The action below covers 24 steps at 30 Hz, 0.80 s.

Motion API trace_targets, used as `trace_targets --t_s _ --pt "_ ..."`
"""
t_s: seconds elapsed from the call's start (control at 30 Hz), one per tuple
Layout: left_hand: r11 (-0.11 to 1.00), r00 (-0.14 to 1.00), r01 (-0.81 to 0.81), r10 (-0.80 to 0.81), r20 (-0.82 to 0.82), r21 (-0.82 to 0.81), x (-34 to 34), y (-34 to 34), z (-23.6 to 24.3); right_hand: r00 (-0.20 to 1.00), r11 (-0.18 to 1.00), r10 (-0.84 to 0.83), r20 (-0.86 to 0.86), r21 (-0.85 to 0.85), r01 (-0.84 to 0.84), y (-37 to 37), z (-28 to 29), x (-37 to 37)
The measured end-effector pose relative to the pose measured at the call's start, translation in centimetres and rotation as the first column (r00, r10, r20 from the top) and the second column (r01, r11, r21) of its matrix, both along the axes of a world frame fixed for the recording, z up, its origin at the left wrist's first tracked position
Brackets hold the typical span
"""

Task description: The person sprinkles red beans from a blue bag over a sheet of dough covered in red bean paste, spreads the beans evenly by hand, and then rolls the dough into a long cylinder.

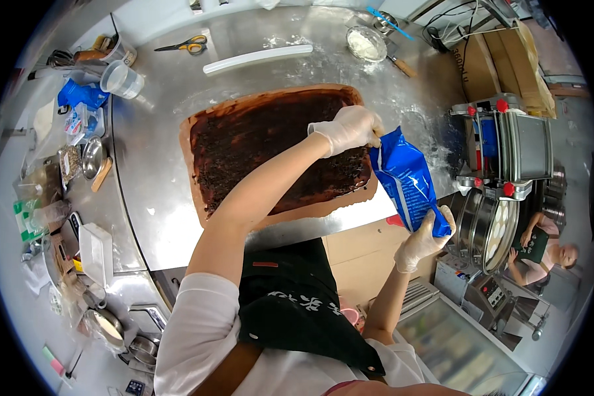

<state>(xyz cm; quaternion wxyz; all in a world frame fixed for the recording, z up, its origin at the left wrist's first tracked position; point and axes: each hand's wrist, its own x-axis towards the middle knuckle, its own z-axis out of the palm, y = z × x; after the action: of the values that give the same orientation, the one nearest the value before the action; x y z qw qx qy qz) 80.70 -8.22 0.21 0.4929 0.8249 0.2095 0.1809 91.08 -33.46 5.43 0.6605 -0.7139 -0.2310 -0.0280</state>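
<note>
The blue bag [406, 171] is at the right border of the brown sheet [336, 204], held in the air between both gloved hands. The right hand [424, 243] has its fingers closed around the lower end of the bag, probably to carry its weight and keep it tilted. The left hand [350, 129] is at the upper end with bent fingers; I cannot tell if they pinch the bag's edge or only touch it. The inside of the bag is hidden. The sheet lies flat on the table [158, 145], maybe because this supports it everywhere, and a dark layer [244, 138] covers most of it, leaving a bare border.

Farther back, a bowl [366, 43] contains white powder. On the left stand a clear tub [122, 80], whose contents I cannot tell, and a metal bowl [94, 158]. On the right, a round tray [487, 254] holds pale round pieces [498, 228].
</note>
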Motion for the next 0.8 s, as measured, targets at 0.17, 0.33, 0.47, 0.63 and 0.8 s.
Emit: trace_targets --t_s 0.17,0.33,0.47,0.63,0.8 --pt "0.992 0.997 0.073 -0.075 0.014 0.098 0.0 2.0 1.8 0.998 0.999 0.007 -0.065 0.035 -0.004 0.8 -0.2 1.3" --pt "0.967 0.996 0.077 -0.061 -0.072 0.242 -2.8 6.4 6.9 0.991 0.993 0.074 -0.116 0.095 -0.063 5.6 1.7 1.3" --pt "0.979 0.995 0.012 0.009 -0.104 0.203 -6.0 9.1 6.4 0.965 0.958 0.259 -0.034 0.134 -0.253 9.8 1.9 0.4" --pt "0.947 0.968 -0.154 0.202 -0.149 0.282 -9.4 9.3 4.3 0.93 0.93 0.366 -0.047 0.061 -0.363 12.3 1.5 -1.5" --pt "0.946 0.944 -0.281 0.302 -0.132 0.16 -11.3 8.6 1.1 0.889 0.893 0.45 -0.092 0.066 -0.445 14.0 1.2 -3.9"
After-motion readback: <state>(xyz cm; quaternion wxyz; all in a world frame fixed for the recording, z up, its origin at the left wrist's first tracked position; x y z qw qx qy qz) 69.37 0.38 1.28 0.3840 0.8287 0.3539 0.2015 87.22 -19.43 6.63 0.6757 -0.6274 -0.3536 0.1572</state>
